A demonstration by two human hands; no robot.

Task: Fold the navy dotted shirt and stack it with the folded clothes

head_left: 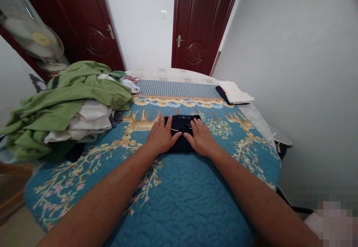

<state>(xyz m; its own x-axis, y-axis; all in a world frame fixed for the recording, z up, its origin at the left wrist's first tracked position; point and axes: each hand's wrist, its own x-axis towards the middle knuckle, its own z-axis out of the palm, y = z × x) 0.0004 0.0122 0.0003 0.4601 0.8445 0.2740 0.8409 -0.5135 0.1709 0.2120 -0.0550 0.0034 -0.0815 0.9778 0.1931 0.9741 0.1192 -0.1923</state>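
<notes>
Folded navy garment [181,133] is laid near the middle of a blue quilted bedspread [179,202], its soft cloth pressed into a compact bundle, with a thin yellow line showing across the top. The left hand [162,135] and right hand [201,138] are held open and palm-down on either side of it, with the fingers resting on the cloth and nothing gripped. Both forearms are extended forward and angled inward. A heap of crumpled green cloth [64,101] and white clothing [89,122] lies to the left, just beside the left hand's open strip of quilt. Open quilted surface remains to the right, towards the bed's curved edge.
</notes>
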